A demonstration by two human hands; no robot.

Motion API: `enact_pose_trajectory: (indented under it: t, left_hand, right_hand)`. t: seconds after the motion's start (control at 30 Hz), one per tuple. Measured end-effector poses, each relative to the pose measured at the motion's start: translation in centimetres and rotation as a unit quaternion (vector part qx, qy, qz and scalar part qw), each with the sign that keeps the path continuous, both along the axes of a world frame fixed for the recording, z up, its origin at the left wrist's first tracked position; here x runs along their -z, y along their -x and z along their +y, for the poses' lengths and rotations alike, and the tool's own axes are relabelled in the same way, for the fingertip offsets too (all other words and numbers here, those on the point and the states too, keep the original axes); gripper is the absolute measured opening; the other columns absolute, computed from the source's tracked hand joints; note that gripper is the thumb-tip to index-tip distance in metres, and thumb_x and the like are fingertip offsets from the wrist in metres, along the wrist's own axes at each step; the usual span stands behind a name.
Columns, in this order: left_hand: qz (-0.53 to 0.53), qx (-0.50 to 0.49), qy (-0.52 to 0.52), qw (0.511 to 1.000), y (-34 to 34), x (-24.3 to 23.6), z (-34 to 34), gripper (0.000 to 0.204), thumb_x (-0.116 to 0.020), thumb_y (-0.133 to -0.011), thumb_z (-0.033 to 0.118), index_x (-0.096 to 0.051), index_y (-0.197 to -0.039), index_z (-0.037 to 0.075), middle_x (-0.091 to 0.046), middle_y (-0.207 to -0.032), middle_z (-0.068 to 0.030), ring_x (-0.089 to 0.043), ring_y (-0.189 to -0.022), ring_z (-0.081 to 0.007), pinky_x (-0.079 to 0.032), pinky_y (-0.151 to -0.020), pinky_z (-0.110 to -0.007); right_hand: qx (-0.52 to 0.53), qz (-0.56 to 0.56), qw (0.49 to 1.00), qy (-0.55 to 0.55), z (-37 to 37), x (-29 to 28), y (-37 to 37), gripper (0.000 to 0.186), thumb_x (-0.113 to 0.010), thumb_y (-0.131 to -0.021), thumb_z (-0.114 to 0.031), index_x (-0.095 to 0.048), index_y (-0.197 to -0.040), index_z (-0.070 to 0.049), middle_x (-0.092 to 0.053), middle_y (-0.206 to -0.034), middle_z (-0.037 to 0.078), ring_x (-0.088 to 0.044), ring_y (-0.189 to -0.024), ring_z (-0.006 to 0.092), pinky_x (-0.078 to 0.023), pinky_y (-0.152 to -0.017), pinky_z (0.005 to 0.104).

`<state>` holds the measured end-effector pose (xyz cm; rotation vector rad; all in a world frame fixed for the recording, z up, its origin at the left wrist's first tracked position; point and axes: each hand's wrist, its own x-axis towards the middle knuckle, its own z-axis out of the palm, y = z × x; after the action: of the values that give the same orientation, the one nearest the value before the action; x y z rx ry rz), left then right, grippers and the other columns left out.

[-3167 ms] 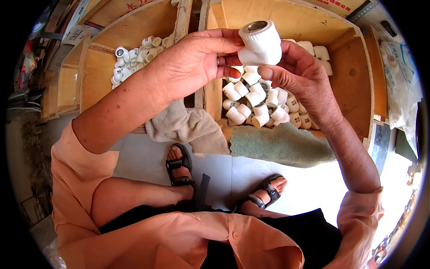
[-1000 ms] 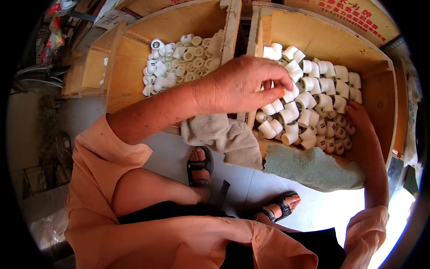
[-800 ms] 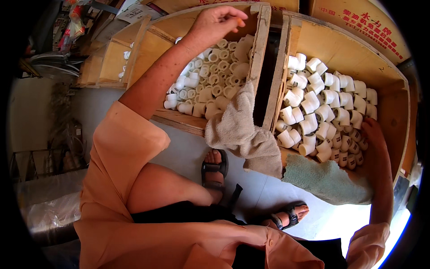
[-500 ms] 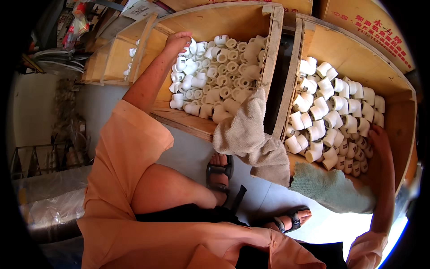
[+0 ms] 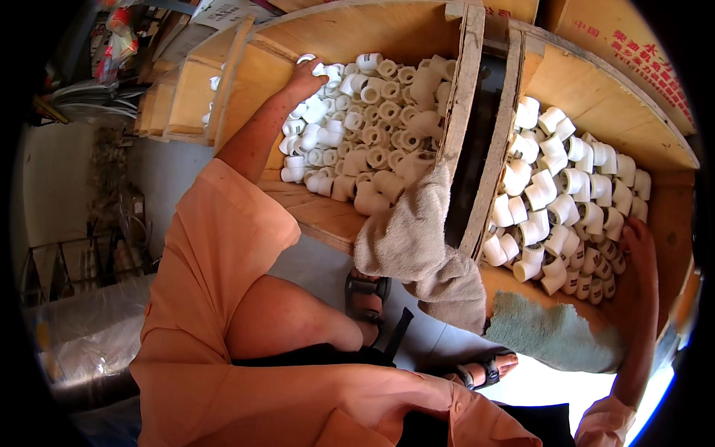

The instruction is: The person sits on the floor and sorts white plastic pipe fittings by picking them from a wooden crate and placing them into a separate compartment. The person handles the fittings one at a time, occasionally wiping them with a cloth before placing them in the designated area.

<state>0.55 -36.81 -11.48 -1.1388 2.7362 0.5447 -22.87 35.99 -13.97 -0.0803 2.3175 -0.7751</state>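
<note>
Left hand is set at a white pipe fitting in the left wooden bin, where pieces are best pinched singly, while the right hand is placed beside white elbow fittings in the right wooden bin, both grips being impossible to tell.

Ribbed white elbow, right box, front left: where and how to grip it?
I'd pinch the elbow by its ribbed collar, from above: it lies uncovered, the ridges should resist slipping, and neighbouring elbows crowd its left and right.
</note>
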Motion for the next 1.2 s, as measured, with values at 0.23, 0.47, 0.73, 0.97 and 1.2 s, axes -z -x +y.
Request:
enact_pose_trajectory:
  t: [0.23, 0.47, 0.73, 0.97, 1.2]
  left_hand:
    - [0.091, -0.124, -0.17, 0.973, 1.8, 1.2, 0.0, 0.074, -0.069, -0.081, 0.02, -0.035, -0.145, 0.005, -0.046, -0.138, -0.0132, -0.057, -0.107, -0.0234, -0.056, -0.07, -0.034]
    - [0.275, -0.254, -0.151, 0.915, -0.3, -0.2, -2.0, 0.048, -0.066, -0.081, 0.01, -0.056, -0.126, -0.001, -0.064, -0.1, -0.0067, -0.061, -0.083, -0.0145, -0.054, -0.068, -0.027]
    - [0.381, -0.207, -0.273, 0.859, 1.0, -4.6, 2.9, 0.025, -0.071, -0.085, 0.011, -0.065, -0.109, 0.007, -0.065, -0.087, -0.0021, -0.058, -0.071, -0.0102, -0.053, -0.065, -0.026]
    - [0.42, 0.025, -0.356, 0.834, 4.8, -13.4, 15.6, 0.037, -0.069, -0.087, 0.012, -0.058, -0.121, 0.006, -0.066, -0.096, -0.0023, -0.059, -0.075, -0.0078, -0.052, -0.069, -0.023]
    - [0.358, 0.188, -0.378, 0.833, 4.8, -17.2, 28.1, 0.041, -0.065, -0.09, 0.012, -0.053, -0.128, 0.003, -0.065, -0.107, -0.0045, -0.061, -0.088, -0.0076, -0.05, -0.077, -0.022]
  right_hand:
    - [-0.004, 0.022, 0.997, 0.079, 2.3, 0.3, -0.1, 0.043, -0.058, -0.089, -0.029, -0.055, -0.125, -0.006, -0.06, -0.09, 0.0, -0.054, -0.069, 0.0081, -0.042, -0.053, 0.0249]
    - [0.014, 0.041, 0.999, 0.005, -2.6, -2.5, -0.8, 0.044, -0.06, -0.088, -0.027, -0.055, -0.121, 0.0, -0.061, -0.087, 0.005, -0.056, -0.065, 0.0107, -0.045, -0.054, 0.0273]
    - [0.041, 0.133, 0.99, 0.037, -1.5, -2.4, -0.4, 0.039, -0.057, -0.086, -0.021, -0.058, -0.116, 0.003, -0.062, -0.081, 0.008, -0.059, -0.061, 0.0129, -0.047, -0.059, 0.0275]
    - [0.073, 0.199, 0.97, 0.119, -2.3, -6.1, -0.5, 0.032, -0.056, -0.09, -0.023, -0.062, -0.115, -0.003, -0.067, -0.09, 0.005, -0.063, -0.074, 0.0113, -0.049, -0.066, 0.0255]
    - [-0.056, 0.064, 0.958, 0.274, -11.7, -14.7, -8.5, 0.044, -0.064, -0.09, -0.043, -0.062, -0.118, -0.009, -0.067, -0.102, 0.005, -0.062, -0.091, 0.0099, -0.049, -0.08, 0.0258]
